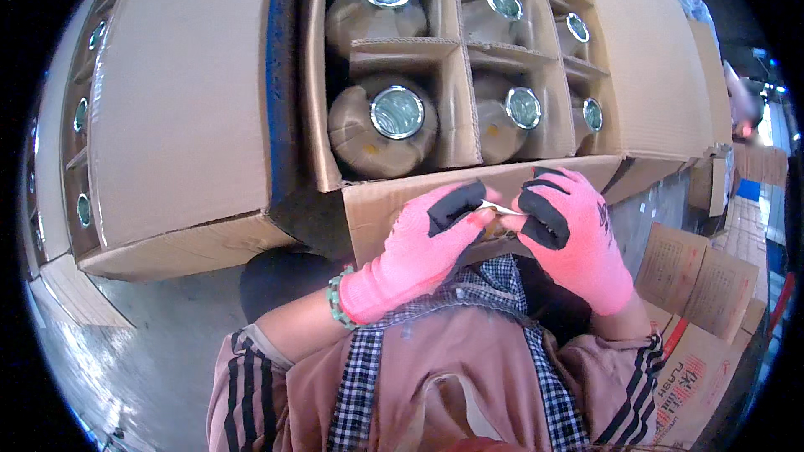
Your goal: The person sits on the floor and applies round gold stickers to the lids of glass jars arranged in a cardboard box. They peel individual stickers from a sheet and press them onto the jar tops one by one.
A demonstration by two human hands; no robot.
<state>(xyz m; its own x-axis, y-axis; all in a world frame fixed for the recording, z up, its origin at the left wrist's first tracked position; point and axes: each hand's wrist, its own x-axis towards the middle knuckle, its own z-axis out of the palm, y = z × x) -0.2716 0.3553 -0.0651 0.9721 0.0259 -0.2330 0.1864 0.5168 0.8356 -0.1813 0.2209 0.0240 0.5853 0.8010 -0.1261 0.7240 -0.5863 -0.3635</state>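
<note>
Both my hands wear pink knit gloves, with bare fingertips showing and dark patches on the fingers. My left hand and my right hand meet before my body, pinching a small thin white strip between them; its exact kind is unclear. Just beyond them stands an open cardboard box with cardboard dividers. Its cells hold several round, brownish vessels with shiny silver-rimmed, greenish glass mouths. The nearest vessels have small orange-yellow spots on their sides.
To the left is another carton with its flap spread out and silver-rimmed mouths along its far-left side. Flattened printed cartons lie at the lower right. Grey floor shows at the lower left. A blurred person is in the right background.
</note>
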